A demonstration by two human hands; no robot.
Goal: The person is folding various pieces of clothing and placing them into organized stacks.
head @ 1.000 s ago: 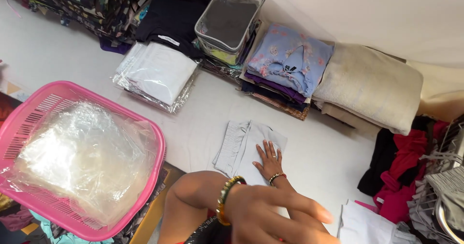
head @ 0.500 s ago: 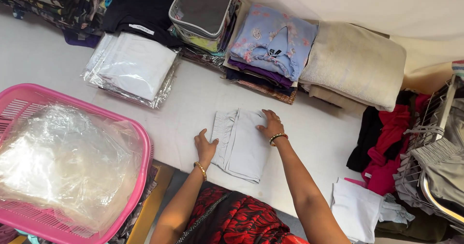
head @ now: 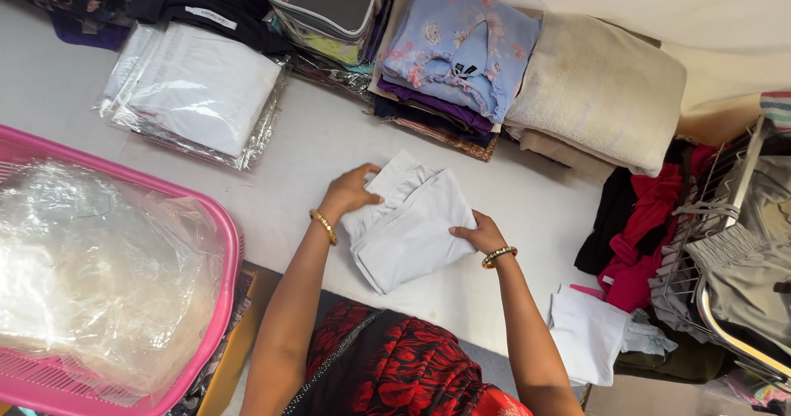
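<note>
A folded pale grey garment (head: 412,228) lies on the white table (head: 313,148) in front of me. My left hand (head: 350,192) grips its upper left edge, fingers curled over the bunched waistband. My right hand (head: 478,235) holds the right edge of the fold, fingers on the cloth. Both wrists wear gold bangles. The garment is slightly raised and turned at an angle between the two hands.
A pink basket (head: 210,226) of clear plastic bags stands at the left. White clothes wrapped in plastic (head: 198,91), a blue floral garment stack (head: 461,53) and a beige folded towel (head: 597,91) line the back. Red and black clothes (head: 634,235), a wire rack (head: 717,218) and white cloth (head: 589,334) are right.
The flat garment has been folded smaller and turned. My left hand moved up to its top left edge, and my right hand came down to its right side.
</note>
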